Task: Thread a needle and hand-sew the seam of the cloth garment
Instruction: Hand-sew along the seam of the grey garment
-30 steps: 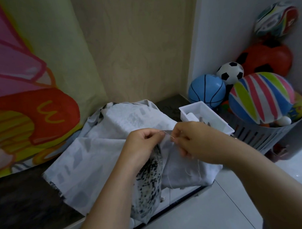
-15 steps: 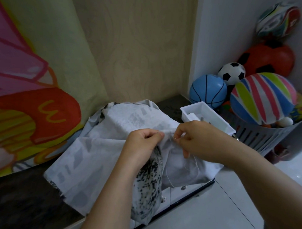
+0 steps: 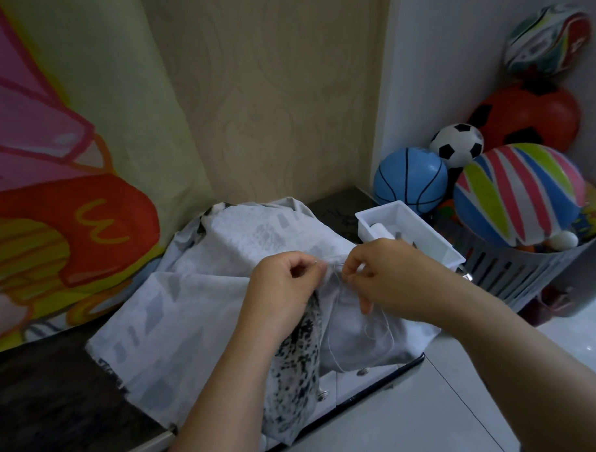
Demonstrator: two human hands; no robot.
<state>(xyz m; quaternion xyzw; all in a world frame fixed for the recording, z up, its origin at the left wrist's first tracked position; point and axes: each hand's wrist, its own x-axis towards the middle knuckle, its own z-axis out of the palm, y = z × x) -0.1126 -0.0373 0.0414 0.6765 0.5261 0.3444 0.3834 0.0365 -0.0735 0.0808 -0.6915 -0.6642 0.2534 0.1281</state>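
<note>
On the dark counter (image 3: 42, 403) the pale cloth garment (image 3: 191, 314) lies under both hands: the left hand (image 3: 285, 287) pinches the seam (image 3: 332, 264), which runs rightward to the nearer right hand (image 3: 393, 276), pinching the thread (image 3: 388, 325).

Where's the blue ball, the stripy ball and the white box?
blue ball (image 3: 410, 179): head view, middle of its front.
stripy ball (image 3: 518, 194): head view, stripes near its middle.
white box (image 3: 363, 231): head view, its left end wall.
</note>
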